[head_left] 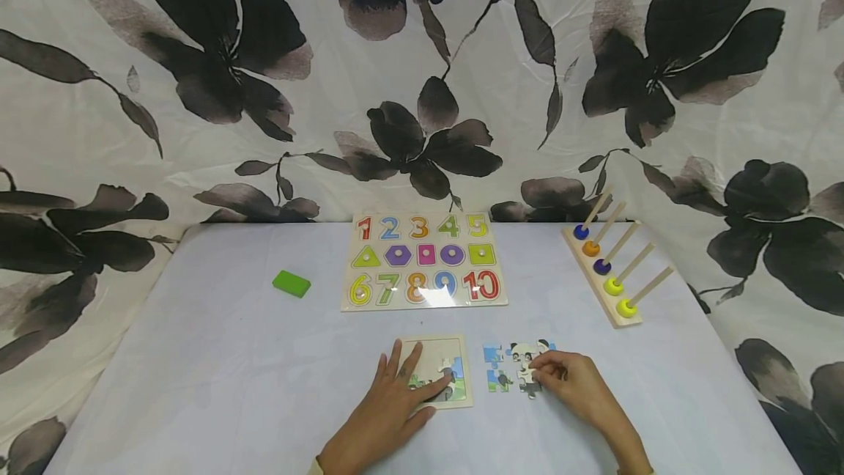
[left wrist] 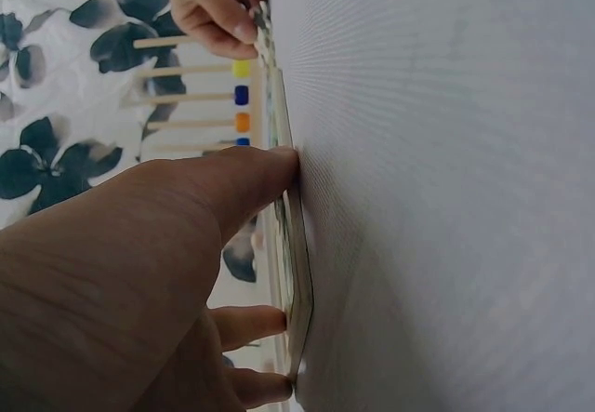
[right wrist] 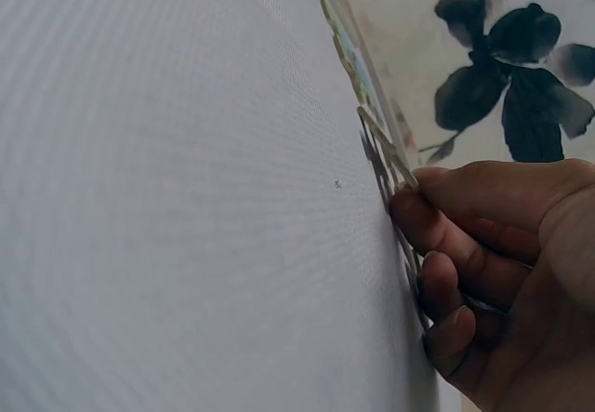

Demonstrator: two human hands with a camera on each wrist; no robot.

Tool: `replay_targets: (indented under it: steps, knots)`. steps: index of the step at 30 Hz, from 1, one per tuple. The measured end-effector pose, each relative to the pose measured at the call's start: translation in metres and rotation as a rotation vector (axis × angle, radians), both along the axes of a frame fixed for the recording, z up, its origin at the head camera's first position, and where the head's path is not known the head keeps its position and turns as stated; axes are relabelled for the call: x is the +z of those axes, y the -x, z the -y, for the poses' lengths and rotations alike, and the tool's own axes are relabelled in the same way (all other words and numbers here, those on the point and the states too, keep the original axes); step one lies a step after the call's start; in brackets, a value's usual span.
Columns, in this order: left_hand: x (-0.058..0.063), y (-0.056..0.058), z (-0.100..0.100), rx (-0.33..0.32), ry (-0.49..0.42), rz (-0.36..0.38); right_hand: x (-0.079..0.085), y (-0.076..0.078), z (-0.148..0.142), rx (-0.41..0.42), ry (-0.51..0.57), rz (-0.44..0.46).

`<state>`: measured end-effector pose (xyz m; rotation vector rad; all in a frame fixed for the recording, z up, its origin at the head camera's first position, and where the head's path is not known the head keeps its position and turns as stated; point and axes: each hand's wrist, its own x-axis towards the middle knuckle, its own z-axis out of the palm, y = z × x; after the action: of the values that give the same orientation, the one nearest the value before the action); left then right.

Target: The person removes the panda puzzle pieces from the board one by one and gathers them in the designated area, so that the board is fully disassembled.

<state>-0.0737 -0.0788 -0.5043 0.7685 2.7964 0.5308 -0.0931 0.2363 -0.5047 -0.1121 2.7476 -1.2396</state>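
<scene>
White tabletop (head_left: 217, 394): right of puzzle tray (head_left: 466, 380), panda-jigsaw piece (right wrist: 386, 145) pinched by right hand (head_left: 575, 381); likely light, stiff, best edge-held. Tray touched by spread left hand (head_left: 394, 403).

My puzzle pieces (head_left: 521, 351) are blue and green, with a black-and-white panda print; my puzzle frame (head_left: 467, 372) is pale wood. The number board (head_left: 438, 270) is cream, its numerals (head_left: 480, 285) multicoloured. The peg stand (head_left: 604, 293) carries blue, orange and yellow beads (head_left: 591, 248). Block (head_left: 291, 284): plain green. Backdrop (head_left: 316, 105): off-white, patterned with black-grey flowers.

table (head_left: 217, 372): number board (head_left: 433, 226) | green block (head_left: 291, 284) | peg stand (head_left: 604, 295) | puzzle tray (head_left: 467, 385) | jigsaw pieces (head_left: 499, 381)
</scene>
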Motion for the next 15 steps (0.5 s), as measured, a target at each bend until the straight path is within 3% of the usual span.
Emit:
replay_targets:
  steps: [15]
  knots:
    - [0.0006, -0.0002, 0.0000, -0.014, -0.034, -0.003, 0.0011, -0.0005, 0.0014, -0.039, -0.011, 0.014]
